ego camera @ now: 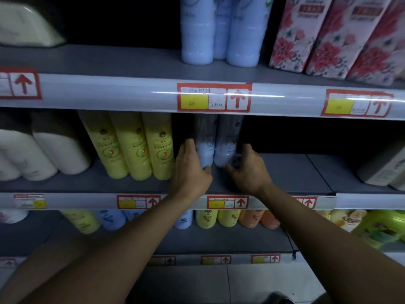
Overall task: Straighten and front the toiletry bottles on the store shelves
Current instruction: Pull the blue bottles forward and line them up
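Two pale blue plastic bottles are being held side by side on the grey metal middle shelf [285, 172], standing upright and touching each other, set back from the shelf's front edge. The left pale blue bottle [205, 148] is being gripped by the left hand [190, 170], fingers curled round its left side and thumb under its base. The right pale blue bottle [226, 148] is being gripped by the right hand [247, 170], fingers wrapped round its right side low down, thumb reaching toward its base. Both forearms are being stretched in from the bottom of the view.

Just left of the left hand, three tall yellow plastic bottles [131, 148] are being displayed in a row, leaning slightly left. Further left, white paper rolls [43, 154] are being stocked. On the top shelf, more pale blue bottles [219, 31] are being kept beside floral pink-and-red packs [328, 36]. On the lower shelf, small yellow, blue and orange bottles [219, 218] are being shown. Red-framed price tags [213, 97] are being carried on the shelf rails.
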A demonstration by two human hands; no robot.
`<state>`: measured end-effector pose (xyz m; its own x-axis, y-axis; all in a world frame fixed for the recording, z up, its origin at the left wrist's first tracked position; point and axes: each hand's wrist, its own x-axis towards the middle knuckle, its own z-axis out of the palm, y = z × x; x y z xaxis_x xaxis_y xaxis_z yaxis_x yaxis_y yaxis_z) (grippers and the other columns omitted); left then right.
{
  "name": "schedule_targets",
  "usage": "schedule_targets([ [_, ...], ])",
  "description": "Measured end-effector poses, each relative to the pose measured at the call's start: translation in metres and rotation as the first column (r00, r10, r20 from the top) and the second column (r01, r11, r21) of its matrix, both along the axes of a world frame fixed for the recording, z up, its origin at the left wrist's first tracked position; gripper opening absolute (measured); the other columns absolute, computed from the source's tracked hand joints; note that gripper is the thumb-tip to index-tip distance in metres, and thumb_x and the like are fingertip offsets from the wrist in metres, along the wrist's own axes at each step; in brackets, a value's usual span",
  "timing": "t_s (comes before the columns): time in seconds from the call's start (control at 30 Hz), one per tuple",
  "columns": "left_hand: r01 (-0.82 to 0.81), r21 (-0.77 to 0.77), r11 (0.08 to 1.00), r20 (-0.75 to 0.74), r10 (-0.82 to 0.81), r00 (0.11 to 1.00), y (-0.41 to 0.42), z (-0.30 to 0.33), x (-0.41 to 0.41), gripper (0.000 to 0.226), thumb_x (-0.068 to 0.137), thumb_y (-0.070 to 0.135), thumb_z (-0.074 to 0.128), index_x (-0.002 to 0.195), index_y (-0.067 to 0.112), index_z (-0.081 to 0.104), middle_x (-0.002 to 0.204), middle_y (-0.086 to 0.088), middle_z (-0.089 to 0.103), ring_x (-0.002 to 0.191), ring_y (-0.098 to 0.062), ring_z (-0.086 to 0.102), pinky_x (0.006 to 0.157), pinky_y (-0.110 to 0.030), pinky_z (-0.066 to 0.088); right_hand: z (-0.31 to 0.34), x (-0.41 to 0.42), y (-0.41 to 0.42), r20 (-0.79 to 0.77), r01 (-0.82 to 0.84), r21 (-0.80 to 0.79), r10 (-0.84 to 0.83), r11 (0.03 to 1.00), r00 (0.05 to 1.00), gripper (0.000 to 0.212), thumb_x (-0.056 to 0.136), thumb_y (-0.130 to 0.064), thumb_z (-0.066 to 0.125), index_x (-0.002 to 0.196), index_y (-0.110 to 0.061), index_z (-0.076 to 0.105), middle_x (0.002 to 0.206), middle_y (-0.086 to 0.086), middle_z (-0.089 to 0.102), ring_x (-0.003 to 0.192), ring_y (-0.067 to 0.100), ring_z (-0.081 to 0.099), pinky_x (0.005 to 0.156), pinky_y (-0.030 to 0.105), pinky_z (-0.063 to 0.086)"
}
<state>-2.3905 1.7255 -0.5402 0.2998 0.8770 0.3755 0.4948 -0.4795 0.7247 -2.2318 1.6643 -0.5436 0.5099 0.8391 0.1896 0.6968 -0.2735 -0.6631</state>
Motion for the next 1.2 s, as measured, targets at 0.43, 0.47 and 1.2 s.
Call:
schedule_targets([
  [0.43, 0.090, 0.074, 0.993, 0.082, -0.096, 0.992, -0.042, 0.032, -0.055, 0.047, 0.085, 0.017, 0.081, 0.121, 0.033, 0.055, 0.109, 0.018, 0.056, 0.091, 0.003, 0.059, 0.080, -0.037, 0.060, 0.045, -0.036, -0.074, 0.044, 0.015, 0.127, -0.020, 0.992, 0.999, 0.047, 0.090, -0.022, 0.071, 0.134, -0.017, 0.056, 0.117, 0.002, 0.066, 0.107, 0.022, 0.064, 0.090, 0.036, 0.053],
  [0.47, 0.098, 0.092, 0.991, 0.090, -0.106, 0.990, -0.045, 0.036, -0.060, 0.043, 0.086, 0.018, 0.080, 0.117, 0.034, 0.055, 0.106, 0.018, 0.056, 0.091, 0.003, 0.059, 0.079, -0.037, 0.060, 0.051, -0.041, -0.080, 0.034, 0.017, 0.172, -0.024, 0.985, 0.999, 0.042, 0.090, -0.021, 0.071, 0.130, -0.018, 0.058, 0.112, -0.001, 0.066, 0.103, 0.019, 0.065, 0.088, 0.037, 0.055],
  [1.2, 0.085, 0.422, 0.903, -0.033, -0.078, 0.996, -0.060, 0.207, -0.105, 0.042, 0.088, 0.025, 0.070, 0.128, 0.024, 0.059, 0.112, 0.008, 0.052, 0.102, -0.020, 0.062, 0.090, -0.038, 0.053, 0.218, -0.086, -0.095, 0.115, -0.093, 0.473, 0.044, 0.876, 0.992, 0.056, 0.099, -0.025, 0.064, 0.150, -0.012, 0.047, 0.144, 0.002, 0.059, 0.127, 0.016, 0.057, 0.102, 0.030, 0.046],
])
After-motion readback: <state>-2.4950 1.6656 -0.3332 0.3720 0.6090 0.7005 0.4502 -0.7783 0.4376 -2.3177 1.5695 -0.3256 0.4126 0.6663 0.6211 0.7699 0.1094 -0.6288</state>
